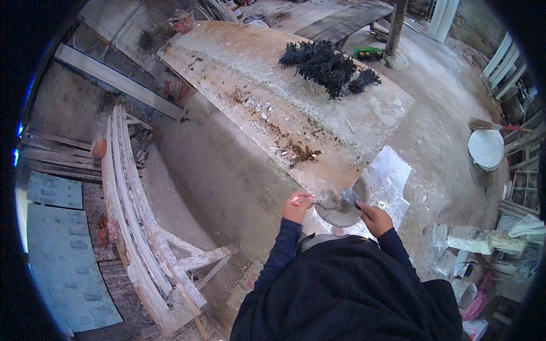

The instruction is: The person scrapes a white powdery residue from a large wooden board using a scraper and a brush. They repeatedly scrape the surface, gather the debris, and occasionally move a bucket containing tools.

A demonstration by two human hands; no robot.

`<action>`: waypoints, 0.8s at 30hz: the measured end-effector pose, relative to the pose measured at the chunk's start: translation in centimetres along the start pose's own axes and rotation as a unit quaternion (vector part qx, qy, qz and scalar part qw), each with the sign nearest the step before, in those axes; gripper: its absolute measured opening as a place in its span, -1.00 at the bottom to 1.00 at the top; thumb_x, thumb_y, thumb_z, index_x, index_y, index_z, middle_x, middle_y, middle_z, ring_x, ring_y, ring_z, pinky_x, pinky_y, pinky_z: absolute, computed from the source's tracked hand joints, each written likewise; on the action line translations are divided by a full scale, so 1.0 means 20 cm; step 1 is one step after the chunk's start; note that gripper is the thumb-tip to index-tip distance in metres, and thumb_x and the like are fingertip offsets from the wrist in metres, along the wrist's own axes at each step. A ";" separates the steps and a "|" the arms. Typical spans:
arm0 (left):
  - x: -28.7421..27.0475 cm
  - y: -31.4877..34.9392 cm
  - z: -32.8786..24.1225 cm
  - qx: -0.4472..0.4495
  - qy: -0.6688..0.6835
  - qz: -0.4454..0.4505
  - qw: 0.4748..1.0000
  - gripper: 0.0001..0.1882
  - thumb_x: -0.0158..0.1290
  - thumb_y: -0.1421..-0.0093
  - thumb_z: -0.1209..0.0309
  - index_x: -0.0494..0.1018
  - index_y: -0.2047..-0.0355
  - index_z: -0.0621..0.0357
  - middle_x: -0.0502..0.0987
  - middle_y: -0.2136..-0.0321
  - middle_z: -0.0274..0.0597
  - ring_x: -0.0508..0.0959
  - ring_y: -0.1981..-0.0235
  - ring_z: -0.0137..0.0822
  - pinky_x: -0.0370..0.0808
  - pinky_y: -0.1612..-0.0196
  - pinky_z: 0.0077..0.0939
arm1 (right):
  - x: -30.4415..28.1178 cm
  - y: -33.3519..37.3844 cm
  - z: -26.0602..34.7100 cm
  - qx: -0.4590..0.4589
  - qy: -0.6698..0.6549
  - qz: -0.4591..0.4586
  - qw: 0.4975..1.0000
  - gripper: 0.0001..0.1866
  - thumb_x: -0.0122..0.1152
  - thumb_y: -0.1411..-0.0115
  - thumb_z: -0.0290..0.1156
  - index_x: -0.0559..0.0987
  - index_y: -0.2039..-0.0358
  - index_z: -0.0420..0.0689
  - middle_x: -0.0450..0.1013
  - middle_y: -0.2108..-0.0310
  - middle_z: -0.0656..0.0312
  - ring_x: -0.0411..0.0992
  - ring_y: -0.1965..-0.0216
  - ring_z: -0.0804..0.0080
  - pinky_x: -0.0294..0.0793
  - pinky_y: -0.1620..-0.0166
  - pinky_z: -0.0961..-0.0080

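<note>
My left hand [297, 207] is closed around a tool with a red and white handle; its head, a grey plaster-caked lump [326, 200], is over a round grey bowl [340, 223]. I cannot make out the exact kind of tool. In my right hand [376, 220] is a putty knife [349, 196], its flat grey blade angled left over the same bowl, close to the caked head. The bowl sits in front of my body at the near end of a long board table [318, 173]. Part of the bowl is hidden by the tools and hands.
Crumpled silvery sheeting [389, 173] lies right of the bowl. Brown scraps [304, 153], white crumbs and a pile of dark fibre bundles [327, 62] cover parts of the table. White mouldings rest on a trestle [187, 258] at left. A white bucket [486, 150] stands at right.
</note>
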State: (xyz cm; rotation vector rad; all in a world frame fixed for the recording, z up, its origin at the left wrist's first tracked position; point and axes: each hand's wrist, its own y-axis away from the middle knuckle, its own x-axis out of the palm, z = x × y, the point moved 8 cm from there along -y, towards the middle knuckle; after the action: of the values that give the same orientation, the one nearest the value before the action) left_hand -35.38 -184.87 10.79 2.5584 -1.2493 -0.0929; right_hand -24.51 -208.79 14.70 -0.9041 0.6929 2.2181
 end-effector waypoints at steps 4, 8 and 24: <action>-0.19 0.00 0.01 0.135 -0.247 -0.109 0.953 -0.88 0.07 0.07 0.52 0.45 0.45 0.18 0.50 0.48 -0.19 0.50 0.43 -0.32 0.44 0.36 -0.52 | -0.05 0.00 0.00 0.011 -0.008 -0.010 1.000 -0.61 0.03 -0.10 -0.24 0.39 0.01 0.20 0.41 0.47 0.05 0.41 0.39 0.11 0.39 0.33 0.29; -0.40 0.08 -0.37 0.209 -0.437 -0.217 0.848 -0.89 0.02 0.08 0.53 0.44 0.46 0.17 0.49 0.44 -0.10 0.49 0.36 -0.11 0.42 0.27 -0.39 | -0.10 0.04 -0.10 0.034 -0.009 -0.040 0.999 -0.61 0.03 -0.10 -0.23 0.40 0.01 0.18 0.43 0.43 0.06 0.42 0.38 0.12 0.39 0.32 0.29; -0.07 -0.21 -0.17 0.115 -0.263 -0.190 0.939 -0.86 0.11 0.00 0.36 0.51 0.41 0.09 0.55 0.46 -0.30 0.51 0.42 -0.42 0.43 0.33 -0.56 | -0.18 0.10 -0.21 0.064 0.003 -0.083 0.994 -0.38 0.11 0.02 -0.25 0.22 -0.11 0.12 0.44 0.34 -0.03 0.42 0.32 0.01 0.40 0.30 0.21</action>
State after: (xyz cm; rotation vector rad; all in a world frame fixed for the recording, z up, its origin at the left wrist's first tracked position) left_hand -32.40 -180.42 12.80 3.0759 -0.9328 -0.8053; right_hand -22.22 -214.20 15.11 -0.8727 0.7271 2.0011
